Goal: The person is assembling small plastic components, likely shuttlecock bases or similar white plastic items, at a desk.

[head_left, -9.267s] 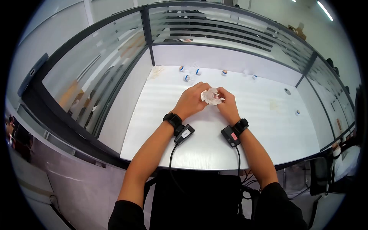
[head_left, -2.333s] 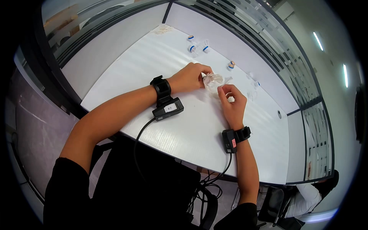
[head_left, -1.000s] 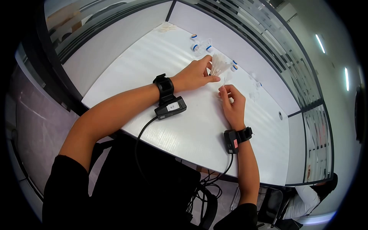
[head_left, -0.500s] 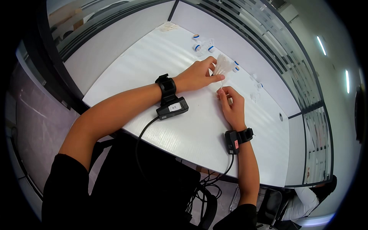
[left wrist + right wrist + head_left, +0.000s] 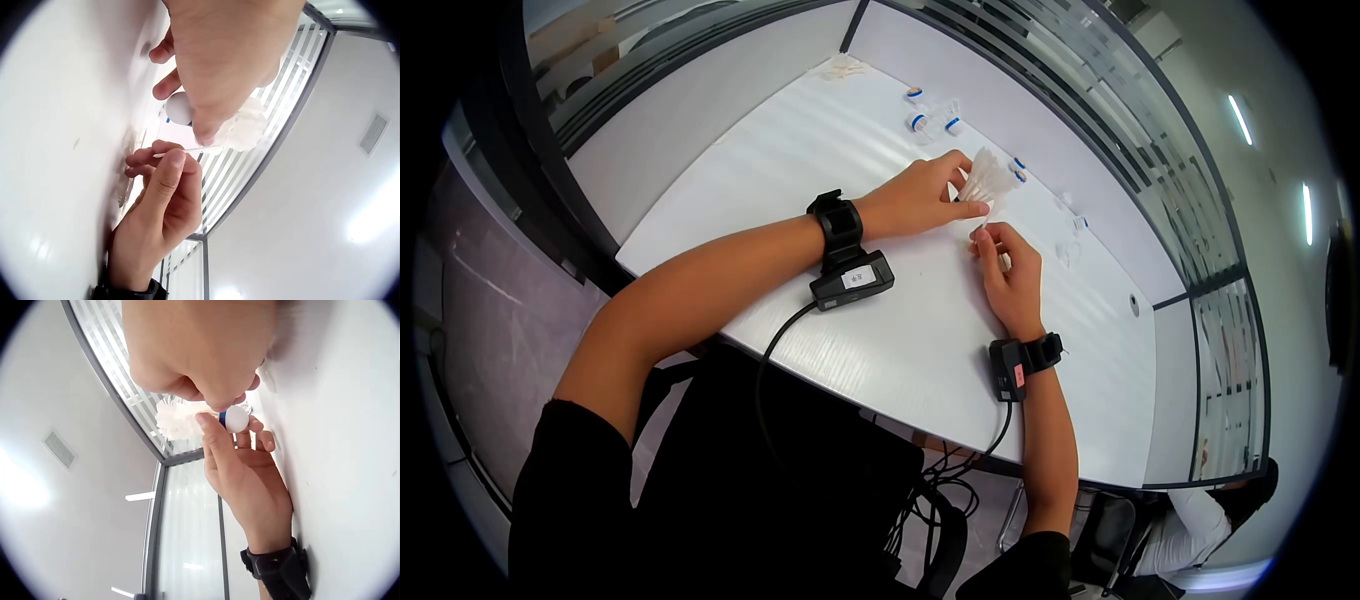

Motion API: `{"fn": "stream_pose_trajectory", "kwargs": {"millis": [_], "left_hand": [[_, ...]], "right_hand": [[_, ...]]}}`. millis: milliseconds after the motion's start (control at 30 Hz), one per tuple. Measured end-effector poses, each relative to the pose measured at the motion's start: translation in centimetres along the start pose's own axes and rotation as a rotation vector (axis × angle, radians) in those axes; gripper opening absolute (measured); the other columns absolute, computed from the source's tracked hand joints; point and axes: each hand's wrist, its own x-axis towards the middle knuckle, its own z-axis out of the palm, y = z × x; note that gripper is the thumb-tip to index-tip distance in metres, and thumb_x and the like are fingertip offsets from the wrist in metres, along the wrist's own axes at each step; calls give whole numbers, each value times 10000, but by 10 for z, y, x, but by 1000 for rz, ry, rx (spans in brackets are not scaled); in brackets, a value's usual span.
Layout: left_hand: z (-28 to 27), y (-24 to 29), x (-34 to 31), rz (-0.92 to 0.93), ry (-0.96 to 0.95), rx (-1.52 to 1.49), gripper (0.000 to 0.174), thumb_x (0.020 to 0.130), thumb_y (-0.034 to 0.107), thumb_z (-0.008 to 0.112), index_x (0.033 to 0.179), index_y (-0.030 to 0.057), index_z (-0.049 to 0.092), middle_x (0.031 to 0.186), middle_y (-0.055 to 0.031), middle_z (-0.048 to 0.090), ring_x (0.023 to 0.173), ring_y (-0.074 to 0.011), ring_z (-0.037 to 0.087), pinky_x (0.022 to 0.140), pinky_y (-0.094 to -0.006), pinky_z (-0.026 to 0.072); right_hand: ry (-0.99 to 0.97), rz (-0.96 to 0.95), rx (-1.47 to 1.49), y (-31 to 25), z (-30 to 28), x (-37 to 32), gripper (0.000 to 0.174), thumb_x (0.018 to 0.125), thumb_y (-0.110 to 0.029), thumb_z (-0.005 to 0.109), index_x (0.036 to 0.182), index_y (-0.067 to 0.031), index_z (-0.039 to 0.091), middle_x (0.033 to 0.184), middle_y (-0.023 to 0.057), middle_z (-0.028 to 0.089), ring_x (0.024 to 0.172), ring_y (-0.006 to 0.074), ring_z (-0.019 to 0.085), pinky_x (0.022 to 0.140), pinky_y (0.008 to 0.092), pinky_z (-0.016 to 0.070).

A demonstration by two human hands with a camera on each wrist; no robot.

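One shuttlecock (image 5: 990, 177), up above the surface (image 5: 880, 370) towards its far edge: my left hand (image 5: 914, 198) grips it at the blue-banded base (image 5: 237, 419), my right hand (image 5: 1012, 268) pinches a slim white shaft (image 5: 192, 151) by the skirt (image 5: 177, 419). Now, I reckon this wants the base braced firmly and the shaft guided straight along its line; twisting could snap it.

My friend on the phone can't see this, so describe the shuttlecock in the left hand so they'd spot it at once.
Start at the white desk and find the left hand above it. Held there is the shuttlecock: a rounded white base, a blue band and a fan of pale feathers. Unlike the small blue-banded pieces lying near the back panel, it is held.
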Motion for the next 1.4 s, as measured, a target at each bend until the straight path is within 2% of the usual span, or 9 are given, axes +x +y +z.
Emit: {"fn": "stream_pose_trajectory", "kwargs": {"millis": [300, 500, 800, 833, 967, 1067, 1200, 1233, 1400], "left_hand": [[0, -2, 0, 18, -13, -17, 624, 891, 443, 774, 1253, -10, 543, 1096, -172, 716, 847, -202, 675, 756, -328, 510], [0, -9, 1, 6, 39, 34, 531, 895, 330, 777, 1234, -3, 539, 1130, -196, 715, 868, -249, 688, 793, -357, 517], [-2, -7, 1, 58, 69, 89, 346, 862, 158, 766, 1116, 14, 581, 983, -190, 719, 887, -336, 681, 794, -405, 518], [-2, -7, 1, 29, 44, 110, 356, 861, 147, 767, 1157, 19, 615, 1030, -140, 722, 935, -269, 692, 855, -373, 511], [1, -7, 0, 111, 63, 65, 312, 877, 76, 724, 1175, 36, 639, 1028, -126, 729, 945, -238, 696, 888, -348, 511], [0, 0, -2, 101, 34, 36, 269, 883, 55, 699, 1148, 37, 654, 1013, -115, 723, 930, -204, 681, 869, -318, 509], [0, 5, -5, 51, -23, -56, 217, 894, 22, 654, 1109, 43, 659, 986, -72, 718, 928, -137, 657, 850, -292, 506], [2, 1, -3, 140, -6, -42, 221, 890, -9, 633, 1104, 41, 652, 995, -56, 712, 936, -114, 639, 857, -282, 503], [1, -4, -1, 75, -101, -23, 300, 885, -45, 611, 1174, 35, 608, 1066, -61, 702, 989, -131, 627, 912, -280, 491]], "right_hand": [[11, 30, -17, -1, -1, 1, 173, 1013, -153, 631, 963, 5, 684, 787, 77, 706, 642, 133, 605, 600, 275, 465], [118, -80, -76, -4, -3, 3, 78, 957, -87, 691, 985, -14, 696, 816, 66, 706, 670, 127, 600, 611, 270, 470], [208, 51, 22, -9, -4, 0, 155, 910, -16, 672, 1063, -37, 676, 828, 40, 704, 685, 107, 596, 614, 255, 485], [218, 63, 33, -10, -4, 0, 139, 912, -20, 678, 1050, -35, 678, 829, 42, 705, 683, 106, 595, 612, 254, 485], [234, 15, 37, -11, -4, 2, 85, 919, -48, 708, 999, -26, 689, 828, 47, 703, 662, 110, 587, 598, 258, 484], [243, -66, -29, -4, -5, 1, 84, 919, -66, 726, 981, -17, 698, 815, 48, 696, 653, 116, 590, 580, 261, 478], [273, -30, -25, -8, -7, -2, 107, 911, -79, 741, 991, -20, 703, 806, 45, 689, 656, 117, 595, 568, 259, 474], [287, -18, -2, -7, -6, -2, 109, 911, -84, 743, 992, -21, 704, 807, 45, 690, 658, 116, 597, 567, 257, 474], [310, -21, 42, -7, -7, -1, 125, 913, -95, 743, 1020, -39, 710, 869, 50, 726, 703, 110, 645, 572, 248, 484]]}}
